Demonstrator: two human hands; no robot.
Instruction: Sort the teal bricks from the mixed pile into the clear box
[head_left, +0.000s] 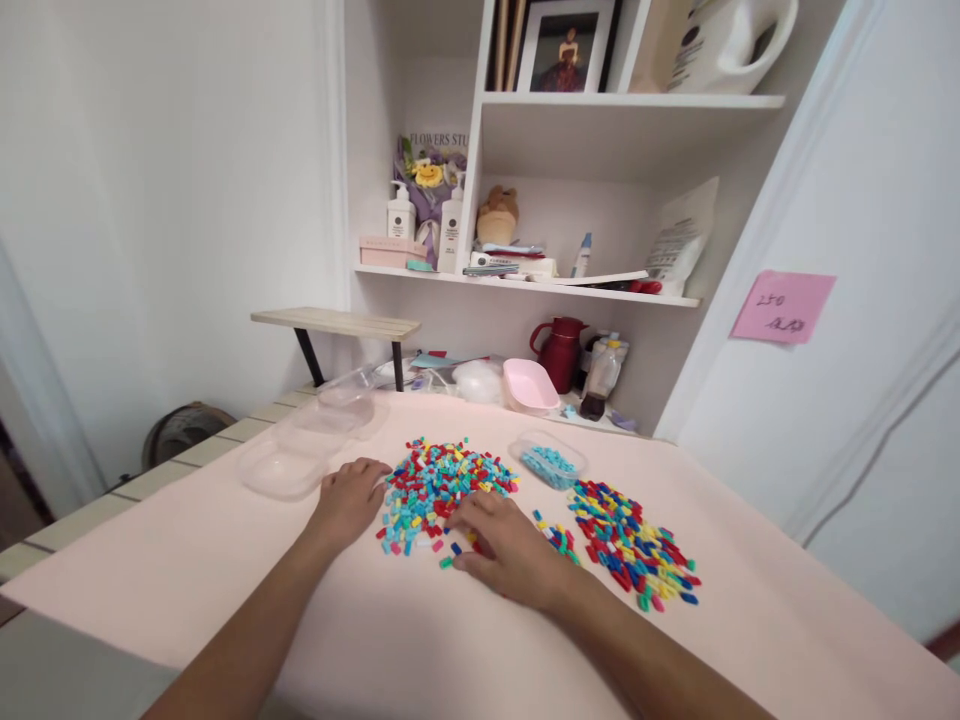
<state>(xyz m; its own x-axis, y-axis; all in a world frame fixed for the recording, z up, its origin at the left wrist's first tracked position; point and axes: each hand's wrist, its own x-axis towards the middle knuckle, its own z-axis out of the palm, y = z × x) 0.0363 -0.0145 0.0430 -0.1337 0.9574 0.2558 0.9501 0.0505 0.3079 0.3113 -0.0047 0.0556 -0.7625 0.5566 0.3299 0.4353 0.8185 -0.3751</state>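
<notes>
A mixed heap of small plastic building pieces [446, 480], largely light blue and red, lies on the pale pink table cover. At its left edge rests my left hand [349, 505], fingers lying loosely forward and holding nothing I can see. My right hand [514, 550] is over the heap's lower right edge, thumb and fingers apart, with a few loose pieces in the gap beneath. To the right lie a small cluster of pieces [559, 540] and a larger multicoloured heap [637, 545]. Behind them, a clear tub [551, 462] contains light blue pieces.
Clear plastic containers [281, 468] stand at the left. A pink tray [531, 386], a red jug [561, 352] and a bottle of dark liquid [600, 380] line the back. A small wooden stand [337, 323] is at back left, below white shelves [592, 290].
</notes>
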